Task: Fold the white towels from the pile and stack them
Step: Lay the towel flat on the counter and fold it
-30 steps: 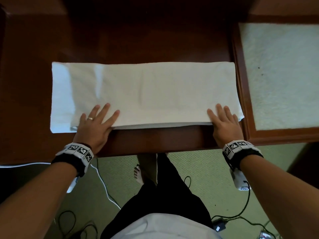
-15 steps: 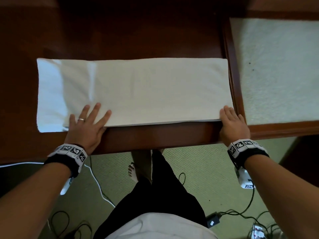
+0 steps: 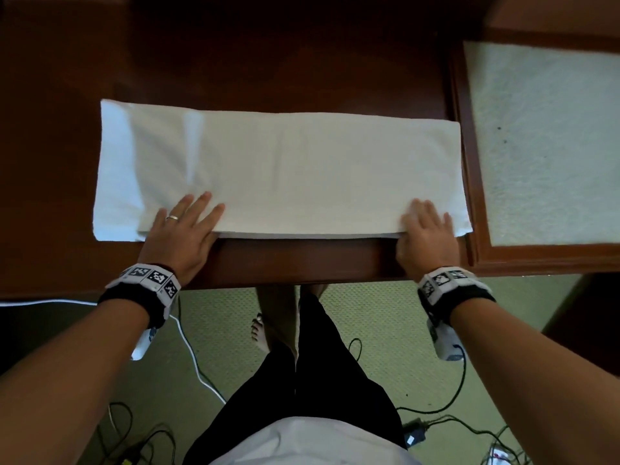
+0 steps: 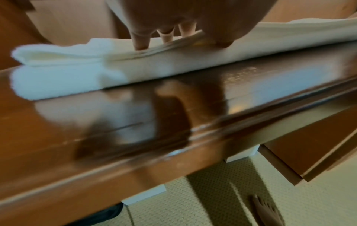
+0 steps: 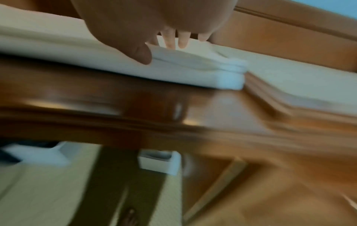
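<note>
A white towel [image 3: 302,169], folded into a long strip, lies across the dark wooden table [image 3: 302,260]. My left hand [image 3: 181,236] is at its near edge towards the left end, fingers straight on top. In the left wrist view the thumb of that hand [image 4: 173,15] sits at the towel's [image 4: 58,61] edge, and the top layers rise between thumb and fingers. My right hand [image 3: 426,236] holds the near right corner the same way. In the right wrist view the right hand [image 5: 144,23] has its fingers on the towel [image 5: 58,50] and its thumb against the edge.
A wooden-framed panel [image 3: 469,182] with a pale textured inset [image 3: 553,146] adjoins the towel's right end. Bare table stretches behind and left of the towel. Cables [image 3: 198,357] lie on the green carpet by my feet, below the table's front edge.
My right hand has slid from the table edge up onto the towel's near right corner. The left hand stays at the near edge. The towel itself has not visibly shifted.
</note>
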The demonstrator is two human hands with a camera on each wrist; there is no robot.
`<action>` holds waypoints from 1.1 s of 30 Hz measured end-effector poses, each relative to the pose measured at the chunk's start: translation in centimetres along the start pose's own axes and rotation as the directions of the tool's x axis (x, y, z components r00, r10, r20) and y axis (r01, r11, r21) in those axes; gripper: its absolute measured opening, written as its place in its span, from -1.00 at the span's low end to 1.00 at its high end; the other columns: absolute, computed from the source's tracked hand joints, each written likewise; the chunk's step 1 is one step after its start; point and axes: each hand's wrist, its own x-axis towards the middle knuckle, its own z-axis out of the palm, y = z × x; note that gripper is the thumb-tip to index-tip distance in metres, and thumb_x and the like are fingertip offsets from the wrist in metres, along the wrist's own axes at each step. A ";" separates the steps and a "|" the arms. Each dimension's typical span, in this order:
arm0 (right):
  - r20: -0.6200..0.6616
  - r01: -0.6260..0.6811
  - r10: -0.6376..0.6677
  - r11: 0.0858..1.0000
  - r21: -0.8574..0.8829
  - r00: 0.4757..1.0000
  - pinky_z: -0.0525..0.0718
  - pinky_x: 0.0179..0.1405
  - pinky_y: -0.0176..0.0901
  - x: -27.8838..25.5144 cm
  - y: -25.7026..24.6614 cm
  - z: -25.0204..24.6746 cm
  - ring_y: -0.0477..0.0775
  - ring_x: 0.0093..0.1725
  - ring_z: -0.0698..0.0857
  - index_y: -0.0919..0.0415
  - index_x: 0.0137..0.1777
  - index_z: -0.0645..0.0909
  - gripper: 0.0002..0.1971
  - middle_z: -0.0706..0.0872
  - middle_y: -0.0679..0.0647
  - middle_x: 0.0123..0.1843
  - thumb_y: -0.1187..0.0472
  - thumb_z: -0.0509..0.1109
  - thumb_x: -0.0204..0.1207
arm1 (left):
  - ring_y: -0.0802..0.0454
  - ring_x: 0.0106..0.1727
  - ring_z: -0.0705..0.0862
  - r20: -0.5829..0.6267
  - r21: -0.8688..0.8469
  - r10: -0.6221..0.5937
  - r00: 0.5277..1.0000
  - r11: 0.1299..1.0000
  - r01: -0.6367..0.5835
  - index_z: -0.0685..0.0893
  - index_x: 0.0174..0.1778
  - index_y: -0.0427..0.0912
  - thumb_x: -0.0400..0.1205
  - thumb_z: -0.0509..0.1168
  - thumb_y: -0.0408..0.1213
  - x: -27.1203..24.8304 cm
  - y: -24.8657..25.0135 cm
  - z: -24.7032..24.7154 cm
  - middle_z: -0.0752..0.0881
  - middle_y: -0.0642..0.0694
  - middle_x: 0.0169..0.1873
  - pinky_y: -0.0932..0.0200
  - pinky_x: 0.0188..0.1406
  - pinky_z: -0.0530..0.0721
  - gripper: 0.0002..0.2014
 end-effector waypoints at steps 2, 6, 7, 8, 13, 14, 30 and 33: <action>-0.034 0.207 -0.205 0.977 0.043 0.978 0.37 0.52 0.45 1.1 -4.9 0.3 0.39 0.57 0.44 0.30 0.24 0.63 -0.62 0.52 0.31 0.55 0.33 0.23 0.43 | -0.41 0.54 0.47 -0.071 -0.039 -0.004 0.997 0.999 0.001 0.51 0.57 -0.19 0.63 0.28 -0.34 -0.2 -1.6 -0.6 0.46 -0.29 0.60 -0.42 0.43 0.48 -0.47; -0.034 0.428 -0.426 0.901 0.067 0.904 0.44 0.48 0.39 3.4 -12.0 0.8 0.44 0.55 0.46 0.25 0.33 0.60 -0.62 0.49 0.37 0.55 0.31 0.25 0.51 | -0.40 0.58 0.41 -0.068 0.072 -0.114 0.991 0.990 0.119 0.58 0.52 -0.21 0.49 0.45 -0.46 -1.0 -5.4 -3.4 0.49 -0.29 0.57 -0.42 0.51 0.30 -0.38; -0.031 0.461 -0.460 0.885 0.070 0.887 0.50 0.42 0.38 3.6 -12.7 0.9 0.46 0.52 0.48 0.24 0.32 0.62 -0.63 0.51 0.38 0.53 0.32 0.27 0.51 | -0.39 0.58 0.40 -0.067 0.104 -0.122 0.990 0.986 0.129 0.61 0.49 -0.21 0.50 0.46 -0.45 -1.3 -6.4 -4.1 0.50 -0.27 0.57 -0.44 0.51 0.28 -0.42; -0.033 0.493 -0.492 0.867 0.079 0.870 0.58 0.34 0.36 3.7 -13.1 1.0 0.47 0.48 0.53 0.24 0.30 0.64 -0.63 0.55 0.38 0.49 0.33 0.25 0.51 | -0.39 0.58 0.40 -0.068 0.127 -0.123 0.990 0.983 0.131 0.63 0.47 -0.20 0.52 0.45 -0.46 -1.7 -7.1 -4.6 0.51 -0.26 0.56 -0.46 0.50 0.27 -0.45; -0.001 0.586 -0.587 0.807 0.073 0.809 0.70 0.19 0.29 2.5 -12.4 1.4 0.46 0.43 0.58 0.22 0.31 0.66 -0.66 0.61 0.30 0.46 0.20 0.22 0.61 | -0.37 0.57 0.45 0.068 0.051 -0.146 0.987 0.988 0.143 0.57 0.55 -0.15 0.55 0.37 -0.58 -4.7 -8.7 -4.2 0.50 -0.19 0.58 -0.52 0.46 0.41 -0.39; -0.016 0.587 -0.588 0.805 0.083 0.809 0.70 0.20 0.29 2.5 -12.4 1.2 0.44 0.44 0.58 0.21 0.29 0.68 -0.68 0.61 0.29 0.46 0.14 0.23 0.66 | -0.37 0.57 0.46 0.085 0.009 -0.158 0.984 0.987 0.157 0.56 0.55 -0.16 0.60 0.35 -0.50 -5.1 -8.6 -3.9 0.49 -0.19 0.59 -0.51 0.45 0.44 -0.45; 0.278 0.105 -0.151 0.979 0.174 0.949 -0.17 0.69 0.34 3.5 -15.5 1.4 0.14 0.74 -0.32 -0.20 0.74 -0.22 -0.40 -0.36 -0.02 0.76 -0.05 -0.08 0.76 | -0.08 0.77 -0.22 0.197 0.022 -0.326 0.925 0.945 0.328 -0.27 0.75 0.21 0.74 -0.24 0.27 -2.3 -6.0 -1.1 -0.28 0.04 0.76 -0.29 0.71 -0.09 -0.34; 0.280 0.080 -0.130 0.979 0.185 0.951 -0.01 0.66 0.31 3.9 -16.0 0.4 0.16 0.74 -0.15 -0.17 0.72 0.00 -0.36 -0.16 0.02 0.78 -0.08 0.04 0.64 | -0.11 0.78 -0.02 0.181 0.149 -0.448 0.875 0.892 0.426 -0.03 0.78 -0.02 0.77 -0.14 0.09 -5.2 -8.4 -2.7 -0.08 -0.06 0.78 -0.42 0.68 0.00 -0.35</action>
